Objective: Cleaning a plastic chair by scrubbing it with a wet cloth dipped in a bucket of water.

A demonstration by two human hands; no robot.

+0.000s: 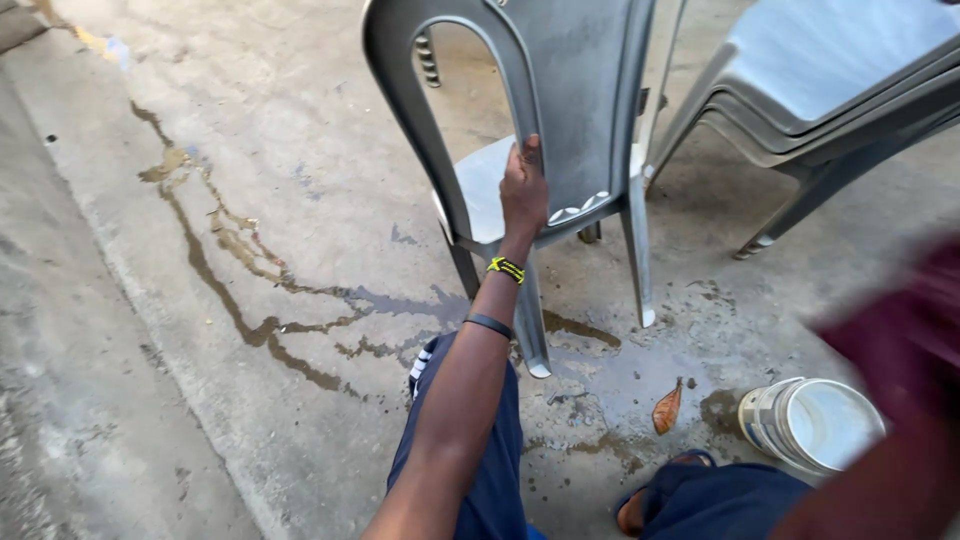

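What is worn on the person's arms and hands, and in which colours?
The left hand is bare. Its wrist carries a yellow-and-black band, with a thin dark band further up the forearm. The right arm shows only as a blurred maroon sleeve; its hand is unseen.

Chair [575, 110] top: backrest cut off by the upper edge.
Left hand [523, 192] fingers: wrapped round the backrest frame, tips hidden behind it.
Right arm [900, 400]: a dark red blur at the right edge; hand not made out.
Stacked chairs [840, 80]: cut by the top and right edges; count unclear.
White bucket [812, 422]: right side hidden behind the blur.
Foot [650, 500]: cut by the bottom edge.
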